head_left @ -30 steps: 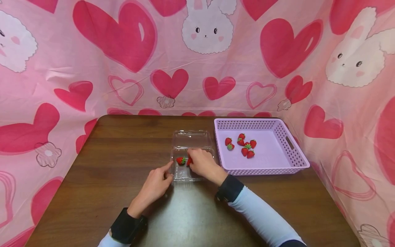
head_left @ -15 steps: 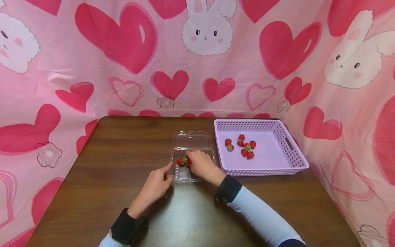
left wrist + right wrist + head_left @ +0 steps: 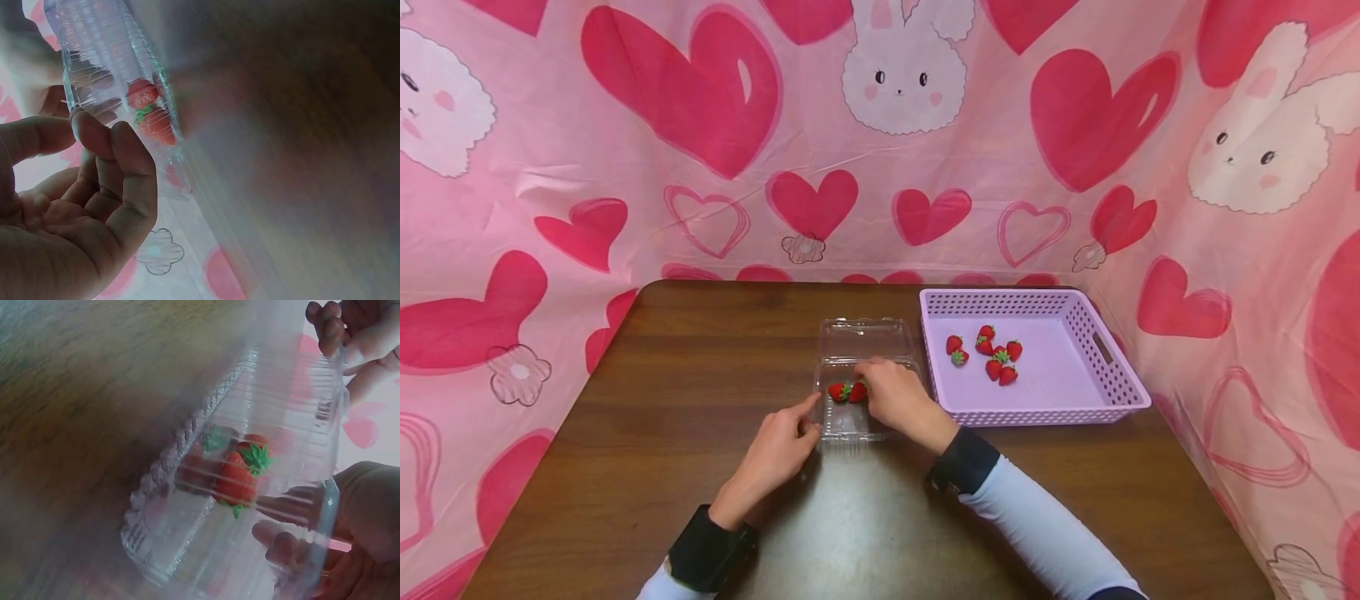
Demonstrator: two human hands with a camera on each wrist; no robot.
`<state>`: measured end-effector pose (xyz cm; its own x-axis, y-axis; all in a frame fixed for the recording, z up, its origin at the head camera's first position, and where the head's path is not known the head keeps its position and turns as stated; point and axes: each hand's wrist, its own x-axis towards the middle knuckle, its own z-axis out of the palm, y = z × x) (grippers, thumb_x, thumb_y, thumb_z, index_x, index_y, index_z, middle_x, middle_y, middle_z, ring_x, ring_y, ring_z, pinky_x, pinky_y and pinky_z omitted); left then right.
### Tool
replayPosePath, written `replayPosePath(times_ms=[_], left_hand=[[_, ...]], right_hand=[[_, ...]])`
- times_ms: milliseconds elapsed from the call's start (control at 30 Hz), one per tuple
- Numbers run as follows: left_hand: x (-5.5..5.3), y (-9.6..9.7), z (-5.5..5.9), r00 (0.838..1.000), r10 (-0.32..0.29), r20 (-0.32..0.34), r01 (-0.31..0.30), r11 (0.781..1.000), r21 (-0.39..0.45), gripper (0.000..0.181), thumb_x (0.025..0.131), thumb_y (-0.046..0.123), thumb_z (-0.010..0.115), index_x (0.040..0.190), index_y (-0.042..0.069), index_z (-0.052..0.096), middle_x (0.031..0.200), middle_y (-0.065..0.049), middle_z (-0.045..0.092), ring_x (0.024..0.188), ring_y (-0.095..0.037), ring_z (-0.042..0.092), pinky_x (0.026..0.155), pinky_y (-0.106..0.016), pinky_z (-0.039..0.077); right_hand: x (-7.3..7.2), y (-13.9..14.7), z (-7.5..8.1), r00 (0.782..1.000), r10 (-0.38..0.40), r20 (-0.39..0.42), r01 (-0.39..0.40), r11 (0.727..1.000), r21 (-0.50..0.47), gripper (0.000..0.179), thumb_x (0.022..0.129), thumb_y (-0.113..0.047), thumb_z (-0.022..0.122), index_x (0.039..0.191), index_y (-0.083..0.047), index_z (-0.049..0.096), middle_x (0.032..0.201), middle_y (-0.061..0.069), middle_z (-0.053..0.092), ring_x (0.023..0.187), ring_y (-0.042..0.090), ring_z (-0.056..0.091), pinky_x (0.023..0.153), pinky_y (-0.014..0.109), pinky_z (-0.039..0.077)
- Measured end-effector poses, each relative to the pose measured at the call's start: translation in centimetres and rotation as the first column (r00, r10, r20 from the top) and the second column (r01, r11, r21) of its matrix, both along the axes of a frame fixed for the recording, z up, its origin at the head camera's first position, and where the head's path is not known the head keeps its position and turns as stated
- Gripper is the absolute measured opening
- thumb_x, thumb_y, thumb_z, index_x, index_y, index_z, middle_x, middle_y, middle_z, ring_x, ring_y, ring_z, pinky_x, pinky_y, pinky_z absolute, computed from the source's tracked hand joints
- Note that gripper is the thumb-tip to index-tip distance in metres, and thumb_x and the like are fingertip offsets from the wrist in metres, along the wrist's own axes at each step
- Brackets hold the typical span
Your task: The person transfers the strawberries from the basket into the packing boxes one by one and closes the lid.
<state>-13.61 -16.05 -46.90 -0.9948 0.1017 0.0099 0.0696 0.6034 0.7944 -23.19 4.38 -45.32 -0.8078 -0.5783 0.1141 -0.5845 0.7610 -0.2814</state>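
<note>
Extending into the clear container (image 3: 847,427) from its right side, the right hand (image 3: 901,398) is held with its fingers loosely bent, and only a narrow space is shown between the lowered fingertips (image 3: 264,531) in the right wrist view. Whether the right strawberry (image 3: 857,392) is being touched by them cannot be told; it is set just beside them, on their left, and is partly overlapped by the hand in the head view. The left strawberry (image 3: 837,392) is placed on the far side of it from that hand, close up against it, with green leaves seen between the two red bodies. Both are lodged on the container's floor. By the left hand (image 3: 778,447), the container's left edge is touched with the tip of a straightened index finger, while the thumb is spread apart from it near the front left corner and the remaining fingers are curled inward. Behind the strawberries, the lid (image 3: 867,340) is laid back at its hinge. To the right, further strawberries (image 3: 995,368) are grouped in the left part of a lilac basket (image 3: 1063,379), which is set just beside the container on the brown table (image 3: 625,442).
</note>
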Motion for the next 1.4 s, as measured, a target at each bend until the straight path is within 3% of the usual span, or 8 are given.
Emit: replayPosePath(times_ms=[267, 567, 800, 1067, 1400], left_hand=[[0.0, 0.1, 0.1, 1.0, 0.001, 0.017, -0.001, 1.0, 0.004, 0.054, 0.097, 0.0, 0.063, 0.15, -0.005, 0.054, 0.062, 0.002, 0.048, 0.045, -0.014, 0.047, 0.046, -0.027, 0.037], [0.1, 0.1, 0.1, 1.0, -0.001, 0.02, 0.001, 1.0, 0.003, 0.054, 0.097, 0.001, 0.064, 0.15, -0.005, 0.054, 0.062, 0.001, 0.049, 0.046, -0.016, 0.047, 0.046, -0.027, 0.037], [0.1, 0.1, 0.0, 1.0, -0.002, 0.026, 0.002, 1.0, 0.008, 0.054, 0.098, 0.002, 0.064, 0.151, -0.004, 0.054, 0.063, 0.001, 0.05, 0.045, -0.016, 0.048, 0.045, -0.028, 0.038], [0.0, 0.1, 0.1, 1.0, 0.005, 0.021, -0.005, 1.0, -0.004, 0.055, 0.097, 0.002, 0.064, 0.151, -0.004, 0.054, 0.063, 0.002, 0.049, 0.046, -0.015, 0.047, 0.046, -0.028, 0.037], [0.1, 0.2, 0.3, 0.999, 0.007, 0.032, -0.007, 1.0, 0.006, 0.055, 0.098, 0.002, 0.064, 0.151, -0.004, 0.054, 0.063, 0.001, 0.05, 0.045, -0.016, 0.048, 0.046, -0.028, 0.038]], right_hand=[[0.1, 0.9, 0.4, 1.0, -0.018, 0.004, 0.018, 0.999, -0.031, 0.031, 0.087, -0.006, 0.079, 0.118, -0.007, 0.077, 0.108, 0.01, 0.072, 0.096, 0.03, 0.07, 0.082, 0.046, 0.06], [0.2, 1.8, 0.5, 0.999, -0.037, 0.02, 0.039, 0.996, -0.08, 0.027, 0.088, -0.009, 0.081, 0.114, -0.006, 0.077, 0.1, 0.009, 0.069, 0.089, 0.028, 0.069, 0.079, 0.044, 0.06], [-0.2, 2.8, 2.2, 0.995, -0.088, 0.054, 0.095, 0.986, -0.139, 0.024, 0.09, -0.012, 0.081, 0.113, -0.007, 0.076, 0.095, 0.005, 0.066, 0.079, 0.021, 0.063, 0.072, 0.039, 0.058], [-0.8, 3.7, 3.2, 0.995, -0.096, 0.017, 0.097, 0.988, -0.119, 0.023, 0.091, -0.012, 0.08, 0.113, -0.006, 0.076, 0.098, 0.008, 0.068, 0.084, 0.024, 0.068, 0.076, 0.041, 0.059], [-1.7, 6.1, 4.4, 0.989, -0.149, 0.014, 0.149, 0.982, -0.117, 0.027, 0.092, -0.015, 0.079, 0.116, -0.004, 0.075, 0.099, 0.01, 0.068, 0.081, 0.024, 0.065, 0.072, 0.041, 0.059]])
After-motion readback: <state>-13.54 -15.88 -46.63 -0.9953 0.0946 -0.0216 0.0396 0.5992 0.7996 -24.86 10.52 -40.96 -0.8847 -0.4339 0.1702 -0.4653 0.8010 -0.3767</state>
